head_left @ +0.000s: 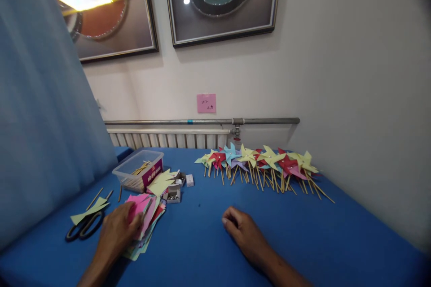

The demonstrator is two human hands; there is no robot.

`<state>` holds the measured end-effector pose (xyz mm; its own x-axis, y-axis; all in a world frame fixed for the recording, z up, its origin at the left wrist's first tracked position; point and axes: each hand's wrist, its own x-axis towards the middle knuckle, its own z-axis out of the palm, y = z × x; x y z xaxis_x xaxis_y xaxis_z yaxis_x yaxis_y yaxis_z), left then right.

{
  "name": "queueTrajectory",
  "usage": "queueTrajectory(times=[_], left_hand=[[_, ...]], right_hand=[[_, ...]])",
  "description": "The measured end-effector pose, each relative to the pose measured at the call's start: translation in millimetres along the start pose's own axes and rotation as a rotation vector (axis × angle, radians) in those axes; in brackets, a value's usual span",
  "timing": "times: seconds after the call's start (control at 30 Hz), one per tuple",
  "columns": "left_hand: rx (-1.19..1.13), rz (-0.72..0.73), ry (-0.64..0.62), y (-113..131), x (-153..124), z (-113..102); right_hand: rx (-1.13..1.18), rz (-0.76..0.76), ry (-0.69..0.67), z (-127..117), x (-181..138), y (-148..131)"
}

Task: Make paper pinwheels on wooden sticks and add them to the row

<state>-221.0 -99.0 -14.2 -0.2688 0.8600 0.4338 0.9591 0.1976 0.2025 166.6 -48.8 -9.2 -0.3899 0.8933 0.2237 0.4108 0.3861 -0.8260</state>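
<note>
A loose, fanned pile of multicoloured paper pieces (pixel 153 223) is found just in front of the clear plastic box with a purple label (pixel 126 184), and it is this box from which all places are told. The pile is touched by the left hand (pixel 117 226), its fingers bent over a bright pink paper piece (pixel 136 202) at the top; whether they are clamped on it or merely laid there cannot be told. The right hand (pixel 247 235) is rested in front of the box and well to its right, its fingers curled together towards the thumb, with nothing seen in them.

For one piece to be separated cleanly, it is probably best pinched at a free edge and slid sideways, while the layers below are steadied by the right hand. Pressure should be kept light, since thin paper could be creased and neighbours dragged along.

The left fingertips are partly hidden, and the right palm is turned from view. The lower layers are covered, so no count can be made. Right of the box, the metal bits in a small open white carton (pixel 173 196) are too small to be identified. Both forearms are cut off by the lower edge.
</note>
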Motion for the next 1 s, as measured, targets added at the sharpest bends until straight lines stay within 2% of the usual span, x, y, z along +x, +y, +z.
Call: queueTrajectory(times=[0.13,0.23,0.37,0.47,0.53,0.57,0.67,0.77,0.87,0.93,1.0], left_hand=[[-0.031,0.058,0.058,-3,-1,2],[-0.062,0.044,0.109,-4,0,0],[-0.133,-0.025,0.136,-6,5,-4],[-0.250,-0.130,0.120,-5,7,-11],[-0.278,-0.193,0.188,2,7,-21],[-0.262,-0.192,0.271,8,7,-27],[-0.203,-0.092,0.542,42,12,-48],[-0.353,0.083,0.637,94,24,-53],[-0.602,0.255,0.479,150,36,-34],[-0.703,0.270,0.323,182,38,-14],[-0.741,0.305,0.178,207,34,7]], right_hand=[[-0.001,0.005,0.020,0,1,-3],[-0.003,0.004,0.023,0,2,-4],[-0.007,0.008,0.015,0,2,-3],[0.006,0.003,0.013,1,3,-2],[0.012,0.004,0.014,1,3,-1],[0.013,0.005,0.011,1,3,-1],[0.022,0.011,0.009,2,3,-3],[0.107,0.054,0.007,7,7,-4],[0.372,0.106,-0.003,17,21,-6],[0.585,0.155,0.036,24,32,-6],[0.773,0.134,0.064,31,43,-5]])
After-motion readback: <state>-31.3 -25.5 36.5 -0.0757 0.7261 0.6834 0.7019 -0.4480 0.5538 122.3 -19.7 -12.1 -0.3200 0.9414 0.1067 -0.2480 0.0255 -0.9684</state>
